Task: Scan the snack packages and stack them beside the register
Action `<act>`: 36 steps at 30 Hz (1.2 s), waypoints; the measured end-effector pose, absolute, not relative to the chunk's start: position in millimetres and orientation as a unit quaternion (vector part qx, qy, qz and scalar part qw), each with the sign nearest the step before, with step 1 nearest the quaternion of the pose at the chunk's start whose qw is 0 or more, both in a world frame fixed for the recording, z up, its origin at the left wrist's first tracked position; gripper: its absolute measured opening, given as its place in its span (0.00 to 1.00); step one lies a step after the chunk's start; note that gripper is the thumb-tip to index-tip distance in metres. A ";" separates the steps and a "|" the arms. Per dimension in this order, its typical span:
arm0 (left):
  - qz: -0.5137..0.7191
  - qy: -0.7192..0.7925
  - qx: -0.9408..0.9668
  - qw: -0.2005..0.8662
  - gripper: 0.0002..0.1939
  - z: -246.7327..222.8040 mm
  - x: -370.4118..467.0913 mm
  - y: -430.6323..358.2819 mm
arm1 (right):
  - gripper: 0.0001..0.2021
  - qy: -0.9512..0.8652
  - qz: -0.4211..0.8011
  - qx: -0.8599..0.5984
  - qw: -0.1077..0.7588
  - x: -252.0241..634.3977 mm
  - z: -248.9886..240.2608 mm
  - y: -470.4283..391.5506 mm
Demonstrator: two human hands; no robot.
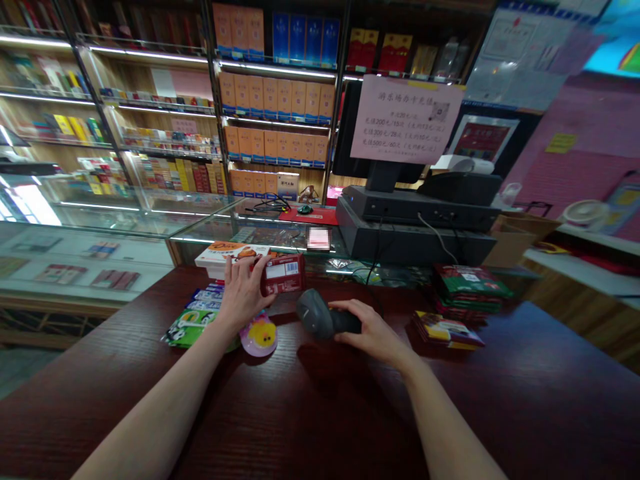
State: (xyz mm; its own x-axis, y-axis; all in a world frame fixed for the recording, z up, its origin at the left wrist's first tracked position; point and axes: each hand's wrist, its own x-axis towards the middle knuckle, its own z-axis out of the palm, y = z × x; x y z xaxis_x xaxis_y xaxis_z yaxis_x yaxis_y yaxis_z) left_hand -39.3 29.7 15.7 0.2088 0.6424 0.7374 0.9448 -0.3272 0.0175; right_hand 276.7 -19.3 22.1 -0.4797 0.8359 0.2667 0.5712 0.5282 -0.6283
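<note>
You are holding a dark red packet (286,273) in your half-spread left hand (243,288) while your loosely curled right hand (369,331) is gripping a dark barcode scanner (316,315).

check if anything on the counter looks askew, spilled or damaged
I see nothing spilled or damaged. The one untidy spot is by the left hand, where the bright packets overlap loosely at angles, while the packs on the right are stacked.
</note>
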 end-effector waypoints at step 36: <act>-0.341 -0.471 -0.779 0.235 0.44 28.6 -20.7 16.5 | 0.21 -0.711 0.318 -0.462 0.424 259.5 9.2 -11.9</act>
State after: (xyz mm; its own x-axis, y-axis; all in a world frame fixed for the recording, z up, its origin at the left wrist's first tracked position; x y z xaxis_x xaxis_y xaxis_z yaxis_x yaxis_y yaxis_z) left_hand -20.7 16.5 28.6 0.3240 0.5724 0.7532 0.8937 -0.4464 -0.0452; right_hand 259.5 -11.9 9.2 -0.2144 0.9265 0.3093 0.3878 0.3714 -0.8436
